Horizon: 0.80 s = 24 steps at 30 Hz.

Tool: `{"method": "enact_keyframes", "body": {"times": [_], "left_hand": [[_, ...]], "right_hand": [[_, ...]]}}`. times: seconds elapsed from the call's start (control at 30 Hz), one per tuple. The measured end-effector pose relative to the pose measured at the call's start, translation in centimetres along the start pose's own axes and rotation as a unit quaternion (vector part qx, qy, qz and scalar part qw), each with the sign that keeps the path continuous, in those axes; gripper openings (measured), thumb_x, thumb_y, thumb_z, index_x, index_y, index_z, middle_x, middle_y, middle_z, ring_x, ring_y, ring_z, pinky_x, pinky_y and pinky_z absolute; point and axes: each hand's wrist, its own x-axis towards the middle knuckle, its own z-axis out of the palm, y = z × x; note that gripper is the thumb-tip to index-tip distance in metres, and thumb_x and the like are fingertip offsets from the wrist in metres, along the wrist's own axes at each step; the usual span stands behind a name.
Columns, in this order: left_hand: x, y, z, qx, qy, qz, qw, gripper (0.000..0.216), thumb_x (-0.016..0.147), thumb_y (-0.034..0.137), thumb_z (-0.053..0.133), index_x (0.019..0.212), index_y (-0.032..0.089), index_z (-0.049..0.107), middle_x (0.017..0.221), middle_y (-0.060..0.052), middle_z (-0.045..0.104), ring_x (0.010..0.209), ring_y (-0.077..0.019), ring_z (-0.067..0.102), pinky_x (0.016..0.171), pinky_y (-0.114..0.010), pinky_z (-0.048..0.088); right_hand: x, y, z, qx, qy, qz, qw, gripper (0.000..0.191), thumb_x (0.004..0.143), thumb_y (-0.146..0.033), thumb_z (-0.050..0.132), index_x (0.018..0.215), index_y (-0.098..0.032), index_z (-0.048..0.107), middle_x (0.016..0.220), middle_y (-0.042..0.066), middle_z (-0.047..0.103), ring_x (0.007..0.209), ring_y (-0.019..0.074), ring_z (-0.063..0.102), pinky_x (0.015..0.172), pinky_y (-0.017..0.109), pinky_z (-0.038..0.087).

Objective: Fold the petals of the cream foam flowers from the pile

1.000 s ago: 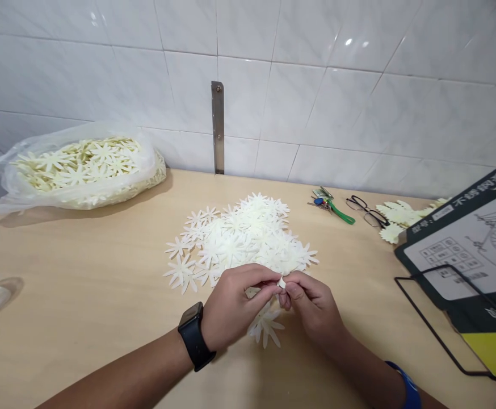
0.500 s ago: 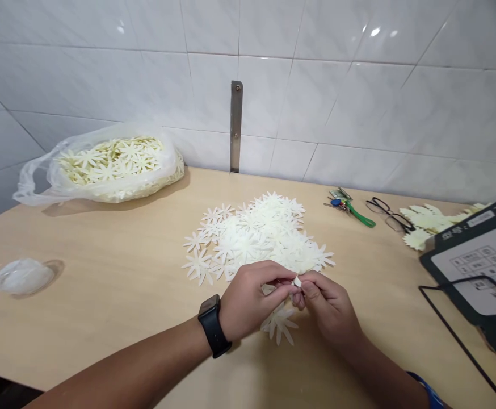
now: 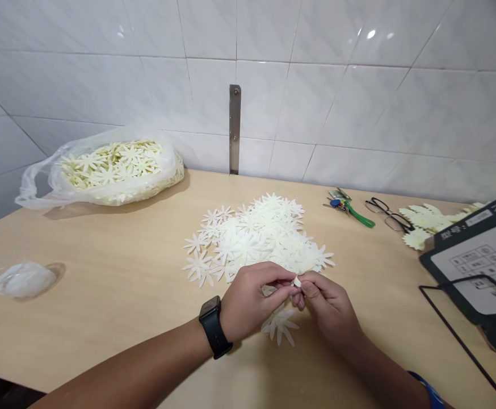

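Note:
My left hand (image 3: pixel 260 292), with a black watch at its wrist, and my right hand (image 3: pixel 327 304) meet at the fingertips over the near edge of a pile. Pinched between both is a small cream flower petal piece (image 3: pixel 297 281); most of it is hidden by the fingers. Behind the hands spreads a heap of pale, flat flower-shaped cutouts (image 3: pixel 260 233) with pointed petals. Below the hands, a separate flower cutout (image 3: pixel 281 326) shows, partly covered by my left fingers.
A clear plastic bag (image 3: pixel 171 170) full of such flowers lies at the back left. A small translucent bag (image 3: pixel 29 279) is at the left. Keys with a green strap (image 3: pixel 361 217), glasses (image 3: pixel 388 213), more cutouts (image 3: pixel 427 218) and a dark printed box (image 3: pixel 482 255) occupy the right.
Both hands keep the same pinch in almost the same place. The whole view has shifted very slightly; nothing on the table has visibly moved.

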Motion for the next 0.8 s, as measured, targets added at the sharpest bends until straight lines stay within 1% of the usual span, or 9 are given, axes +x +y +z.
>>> {"method": "enact_keyframes", "body": {"times": [0.2,0.33,0.4,0.5,0.57,0.67,0.73,0.8], "left_hand": [[0.0,0.0,0.1,-0.001,0.009,0.006,1.000,0.016,0.084,0.022,0.065,0.095,0.014,0.074,0.086,-0.007,0.073,0.081,-0.0162,0.067,0.077,-0.025,0.051],[0.1,0.1,0.0,-0.006,0.021,-0.018,1.000,0.016,0.088,0.021,0.059,0.085,0.015,0.074,0.082,-0.006,0.073,0.079,-0.0152,0.066,0.077,-0.025,0.050],[0.5,0.0,-0.4,-0.020,0.056,-0.049,0.997,0.016,0.088,0.022,0.058,0.082,0.015,0.072,0.081,-0.005,0.072,0.078,-0.0146,0.065,0.074,-0.024,0.050],[1.4,-0.6,-1.5,-0.064,0.137,-0.097,0.984,0.014,0.086,0.025,0.059,0.081,0.014,0.067,0.082,-0.004,0.069,0.077,-0.0141,0.064,0.071,-0.023,0.050],[2.1,-1.1,-2.4,-0.112,0.179,-0.124,0.970,0.013,0.085,0.026,0.060,0.079,0.014,0.063,0.075,-0.002,0.066,0.069,-0.0117,0.061,0.067,-0.023,0.050],[3.0,-2.1,-3.5,-0.194,0.201,-0.154,0.948,0.012,0.082,0.025,0.061,0.079,0.016,0.056,0.065,0.003,0.060,0.063,-0.0099,0.059,0.067,-0.023,0.051],[3.3,-2.6,-3.9,-0.230,0.205,-0.169,0.936,0.013,0.079,0.024,0.064,0.082,0.017,0.053,0.064,0.003,0.060,0.065,-0.0104,0.060,0.069,-0.024,0.052],[3.4,-2.8,-4.1,-0.246,0.203,-0.184,0.930,0.021,0.074,0.024,0.068,0.089,0.017,0.056,0.067,0.003,0.062,0.067,-0.0104,0.060,0.071,-0.025,0.052]], "right_hand": [[0.0,-0.2,0.1,-0.011,0.003,-0.009,1.000,0.033,0.094,-0.036,0.050,0.067,-0.020,0.060,0.060,0.000,0.055,0.058,0.0142,0.052,0.057,0.025,0.043],[-0.2,-0.4,0.3,-0.020,0.004,0.004,1.000,0.031,0.094,-0.034,0.049,0.068,-0.020,0.058,0.061,0.000,0.056,0.058,0.0137,0.051,0.056,0.024,0.043],[-0.3,-0.4,0.4,-0.022,0.013,0.020,0.999,0.031,0.094,-0.033,0.048,0.067,-0.020,0.057,0.060,0.000,0.055,0.057,0.0135,0.050,0.054,0.024,0.043],[-0.2,-0.3,0.4,-0.025,0.045,0.044,0.998,0.031,0.092,-0.032,0.048,0.064,-0.021,0.053,0.057,-0.001,0.053,0.054,0.0131,0.048,0.051,0.023,0.041],[-0.1,-0.2,0.3,-0.024,0.072,0.049,0.996,0.030,0.091,-0.030,0.049,0.063,-0.021,0.052,0.056,-0.002,0.053,0.053,0.0127,0.047,0.050,0.023,0.041],[0.0,0.1,-0.1,-0.020,0.100,0.048,0.994,0.029,0.091,-0.028,0.049,0.063,-0.021,0.052,0.057,-0.002,0.052,0.053,0.0123,0.047,0.051,0.023,0.041],[0.0,0.2,-0.2,-0.018,0.106,0.047,0.993,0.030,0.091,-0.028,0.049,0.063,-0.021,0.052,0.058,-0.002,0.052,0.054,0.0121,0.047,0.052,0.023,0.041],[0.0,0.3,-0.3,-0.017,0.106,0.049,0.993,0.030,0.091,-0.028,0.048,0.062,-0.021,0.052,0.058,-0.002,0.052,0.054,0.0120,0.047,0.052,0.023,0.041]]}}
